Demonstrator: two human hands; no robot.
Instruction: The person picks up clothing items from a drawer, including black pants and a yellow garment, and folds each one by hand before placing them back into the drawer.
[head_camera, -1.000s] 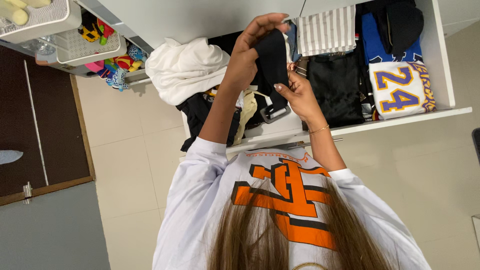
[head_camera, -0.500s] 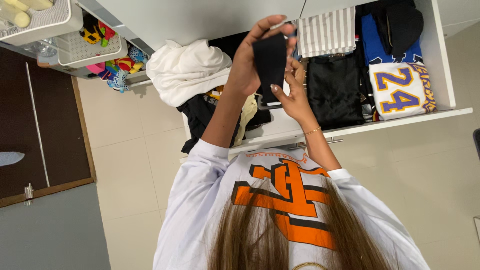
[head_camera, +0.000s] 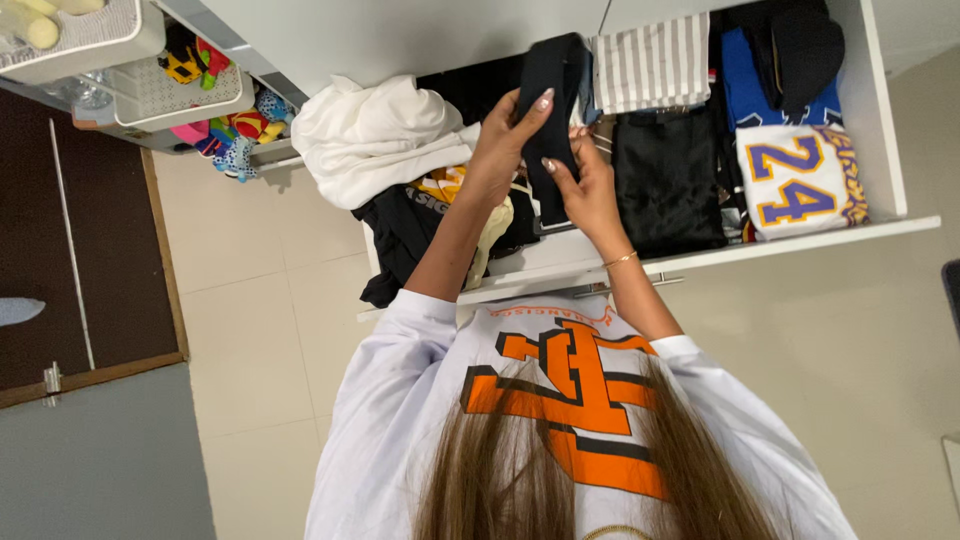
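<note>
The person leans over an open white drawer (head_camera: 880, 120), both arms stretched forward from a white shirt with a large orange print (head_camera: 575, 400), long brown hair hanging down the back. The left hand (head_camera: 500, 150) is closed on a folded dark garment (head_camera: 550, 110), thumb pressed on its near face and fingers wrapped behind, holding it upright over the middle of the drawer. The right hand (head_camera: 590, 185), with a thin gold bracelet at the wrist, pinches the garment's lower edge between curled fingers. Around it the drawer holds a rumpled white garment (head_camera: 375, 140) at the left, spilling over black clothes (head_camera: 405, 235) that hang past the front edge, a folded black piece (head_camera: 668, 180) just right of the hands, a striped cloth (head_camera: 655, 62) behind that, and a white jersey with purple and yellow trim (head_camera: 800, 180) at the far right. Left of the drawer, white wire baskets (head_camera: 160, 95) carry bright, colourful small items. The floor (head_camera: 250, 330) is pale tile, meeting a dark brown panel (head_camera: 90, 260).
</note>
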